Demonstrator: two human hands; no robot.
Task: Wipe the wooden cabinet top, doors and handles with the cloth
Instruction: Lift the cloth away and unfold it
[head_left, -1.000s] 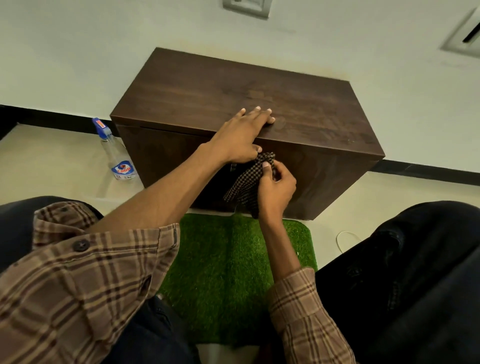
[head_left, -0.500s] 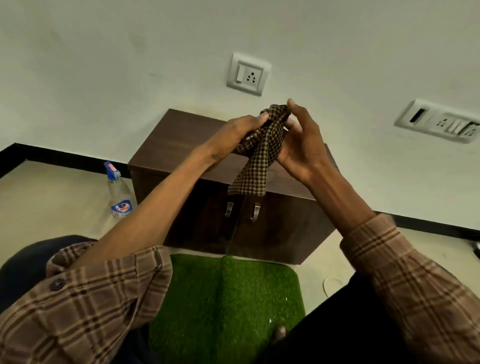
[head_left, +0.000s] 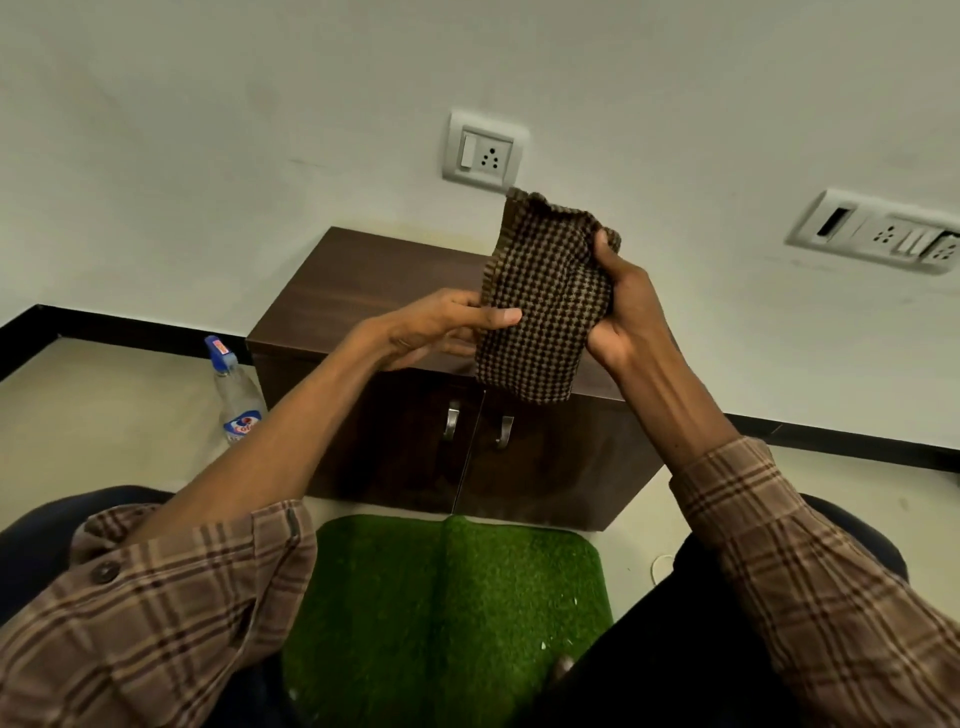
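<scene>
The checked cloth (head_left: 540, 306) hides the cabinet top's (head_left: 374, 280) right part and the right hand's (head_left: 621, 306) fingers behind it. The spray bottle's (head_left: 236, 400) label is too small to read. The right wall socket plate (head_left: 878, 234) is cut by the frame's edge.

The floor (head_left: 104, 415) is carrying the wooden cabinet (head_left: 363, 280), a spray bottle (head_left: 239, 400) sitting left of the left hand (head_left: 436, 327), and a green mat (head_left: 447, 613) lying below it.

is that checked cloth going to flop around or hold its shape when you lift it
Probably floppy: the checked cloth drapes and bunches where the right hand grips it. Likely light, since the left hand only pinches its edge. The coarse weave looks unlikely to slip.
</scene>
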